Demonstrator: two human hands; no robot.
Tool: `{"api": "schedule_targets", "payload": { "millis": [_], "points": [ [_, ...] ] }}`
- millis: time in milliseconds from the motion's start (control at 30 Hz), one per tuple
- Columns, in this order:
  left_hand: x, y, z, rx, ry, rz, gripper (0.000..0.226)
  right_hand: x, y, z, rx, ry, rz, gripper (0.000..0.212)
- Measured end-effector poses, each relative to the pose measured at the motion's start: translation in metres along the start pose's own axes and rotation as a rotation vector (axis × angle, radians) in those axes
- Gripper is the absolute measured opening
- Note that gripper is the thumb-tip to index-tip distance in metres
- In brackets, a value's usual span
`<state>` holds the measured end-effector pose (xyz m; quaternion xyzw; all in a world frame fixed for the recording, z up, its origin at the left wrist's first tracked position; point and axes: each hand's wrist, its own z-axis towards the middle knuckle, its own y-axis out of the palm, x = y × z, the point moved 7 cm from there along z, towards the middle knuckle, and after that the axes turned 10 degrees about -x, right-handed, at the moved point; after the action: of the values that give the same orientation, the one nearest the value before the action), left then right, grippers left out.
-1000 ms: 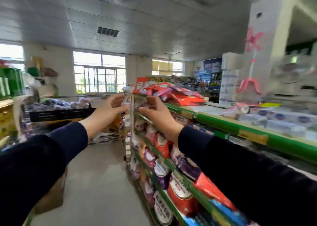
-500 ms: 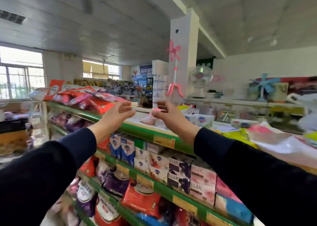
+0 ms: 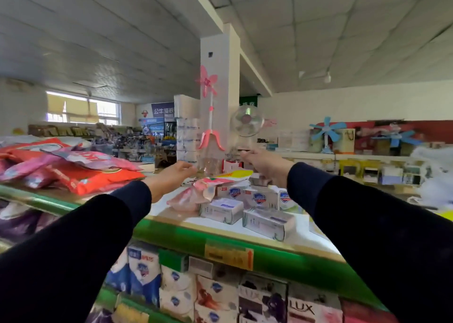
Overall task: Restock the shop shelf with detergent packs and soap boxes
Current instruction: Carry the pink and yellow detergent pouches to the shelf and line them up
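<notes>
The person has swung away from the far left end of the aisle, where both hands were at the corner of the shelving a second ago, and now faces the middle of the top shelf (image 3: 274,259); both arms reach over its green edge toward the soap boxes (image 3: 245,207); I take this to mean the detergent end is left alone for now and the soap is next to be sorted. The left hand (image 3: 171,175) hangs over the shelf with fingers drawn together at the tips, and the right hand (image 3: 267,162) is raised farther back, fingers loosely curled; a faint clear wrapper seems to stretch between them, but it is too blurred for me to say whether either hand pinches it; I cannot tell. Counting what lies on top: two pale boxes lie flat near the edge, about three more with blue shield marks stand just behind them, and one crumpled pink pack (image 3: 196,195) rests beside them on the left; the detergent packs (image 3: 81,170) are heaped at the far left, at least four bags, red and pink, overlapping; the lower shelf holds a full row of soap, too crowded to count.
</notes>
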<state>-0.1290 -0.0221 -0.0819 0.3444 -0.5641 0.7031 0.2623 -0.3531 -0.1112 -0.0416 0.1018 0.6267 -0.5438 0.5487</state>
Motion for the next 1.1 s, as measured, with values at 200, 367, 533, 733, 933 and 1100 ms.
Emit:
{"api": "schedule_targets", "payload": {
  "millis": [200, 367, 533, 733, 933, 1100],
  "points": [
    [-0.026, -0.002, 0.08, -0.162, -0.004, 0.104, 0.059, 0.027, 0.019, 0.088, -0.047, 0.157, -0.129, 0.058],
    [-0.06, 0.003, 0.133, -0.284, -0.056, 0.115, 0.065, 0.071, 0.03, 0.131, -0.097, 0.412, -0.14, 0.049],
    [-0.067, 0.021, 0.164, -0.41, -0.053, -0.304, 0.044, 0.076, 0.031, 0.154, -0.015, 0.369, -0.028, 0.034],
    [-0.077, 0.003, 0.173, -0.312, -0.151, -0.623, 0.058, 0.027, 0.027, 0.145, 0.204, 0.04, 0.234, 0.057],
    [-0.042, -0.037, 0.147, -0.335, 0.125, -0.747, 0.062, -0.05, 0.022, 0.101, 0.224, -0.336, 0.497, 0.05],
    [-0.018, -0.051, 0.114, -0.416, 0.302, -0.654, 0.059, -0.079, 0.02, 0.056, 0.228, -0.443, 0.683, 0.046]
  ]
}}
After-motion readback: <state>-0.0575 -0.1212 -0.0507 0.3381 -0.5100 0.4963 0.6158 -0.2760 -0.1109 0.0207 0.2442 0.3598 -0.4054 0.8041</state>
